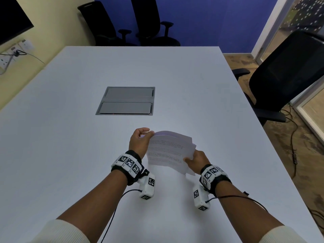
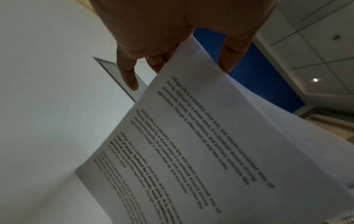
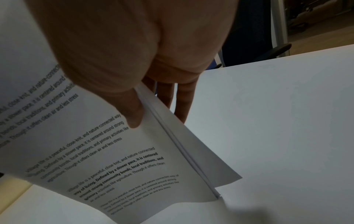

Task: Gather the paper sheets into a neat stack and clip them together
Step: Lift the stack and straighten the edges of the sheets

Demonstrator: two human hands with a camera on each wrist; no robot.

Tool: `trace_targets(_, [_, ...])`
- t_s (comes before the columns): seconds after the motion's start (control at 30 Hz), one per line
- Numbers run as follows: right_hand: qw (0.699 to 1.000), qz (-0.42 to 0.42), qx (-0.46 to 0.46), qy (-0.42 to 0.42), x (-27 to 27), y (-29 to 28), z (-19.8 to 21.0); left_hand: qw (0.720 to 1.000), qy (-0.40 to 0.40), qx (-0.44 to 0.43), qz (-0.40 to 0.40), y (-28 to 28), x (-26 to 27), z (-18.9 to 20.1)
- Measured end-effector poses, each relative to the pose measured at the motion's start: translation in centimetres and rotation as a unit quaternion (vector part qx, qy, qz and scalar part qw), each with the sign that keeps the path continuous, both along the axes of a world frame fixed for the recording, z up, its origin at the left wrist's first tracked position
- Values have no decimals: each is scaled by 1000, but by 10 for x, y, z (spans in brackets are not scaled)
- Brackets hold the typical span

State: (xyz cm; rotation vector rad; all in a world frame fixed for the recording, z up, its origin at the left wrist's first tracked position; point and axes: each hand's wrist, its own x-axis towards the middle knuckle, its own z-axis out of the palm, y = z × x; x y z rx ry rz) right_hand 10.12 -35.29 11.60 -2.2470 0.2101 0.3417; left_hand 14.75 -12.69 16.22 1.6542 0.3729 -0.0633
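Note:
Several white printed paper sheets (image 1: 168,151) are held together as a loose stack, lifted off the white table (image 1: 70,137). My left hand (image 1: 140,139) pinches the stack's far left corner, thumb on top. My right hand (image 1: 196,161) grips the near right edge, thumb on the printed face and fingers underneath. In the left wrist view the paper sheets (image 2: 201,144) bow upward, printed side facing the camera. In the right wrist view the paper sheets (image 3: 114,151) have uneven edges, one sheet sticking out at the right. No clip is in sight.
A grey flush cable hatch (image 1: 125,100) is set into the table beyond the hands. Black office chairs stand at the far end (image 1: 150,23) and at the right side (image 1: 284,76). Cables trail on the floor at right.

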Motion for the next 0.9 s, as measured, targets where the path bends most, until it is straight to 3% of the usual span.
trace_targets(0.23, [998, 52, -17, 39, -5, -1, -1, 990, -17, 82, -109, 14, -16, -20])
trace_targets(0.3, [999, 42, -19, 23, -6, -1, -1, 988, -28, 105, -106, 19, -18, -29])
trace_targets(0.53, [997, -35, 46, -52, -5, -2, 3, 992, -58, 45, -100, 20, -22, -26])
trace_targets(0.9, [997, -19, 64, 27, -9, 7, -4, 993, -27, -2, -115, 24, -24, -36])
